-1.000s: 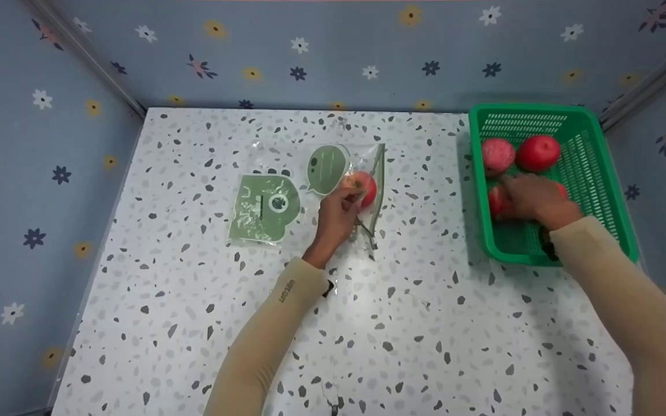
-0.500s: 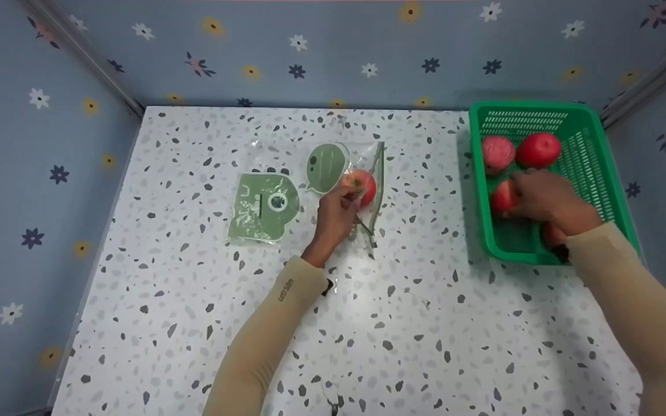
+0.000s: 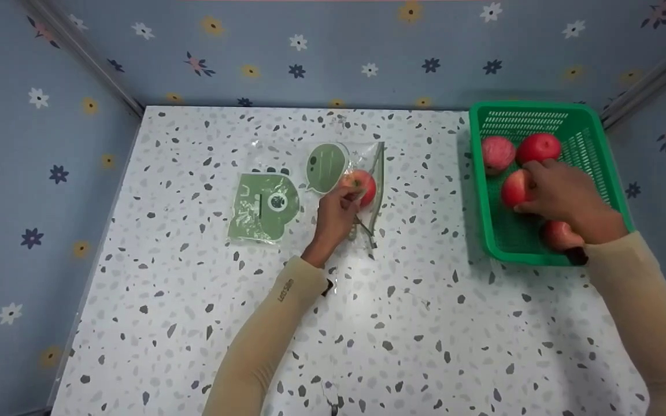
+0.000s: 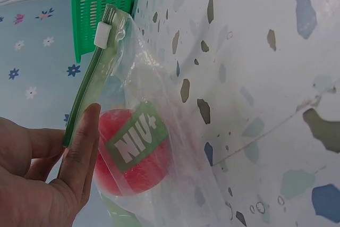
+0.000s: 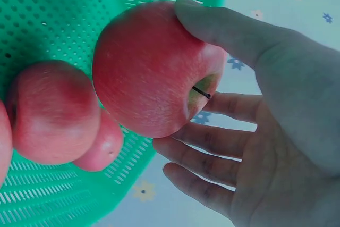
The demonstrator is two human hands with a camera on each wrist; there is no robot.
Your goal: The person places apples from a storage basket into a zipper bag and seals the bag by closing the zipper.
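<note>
A clear zip bag (image 3: 263, 211) with green printed shapes lies on the speckled table, one red apple (image 3: 366, 186) inside it. My left hand (image 3: 337, 218) pinches the bag's green zip edge (image 4: 87, 91), which carries a white slider (image 4: 102, 35). In the left wrist view the bagged apple sits just beyond those fingers, partly behind a green printed label. Over the green basket (image 3: 486, 228) my right hand (image 3: 570, 196) grips another red apple (image 5: 151, 70), thumb on one side and fingertips on the other. Its stem end faces the palm.
Two apples rest at the basket's back, one pinkish (image 3: 498, 155) and one deeper red (image 3: 539, 148). Another apple (image 3: 558, 236) lies near its front, partly behind the right wrist. Flower-patterned walls (image 3: 333, 52) border the table at the back and sides.
My right hand has shifted rightward with the apple, lifting it off its place at the basket's left side and uncovering the front apple. The left hand and bag have stayed put.
</note>
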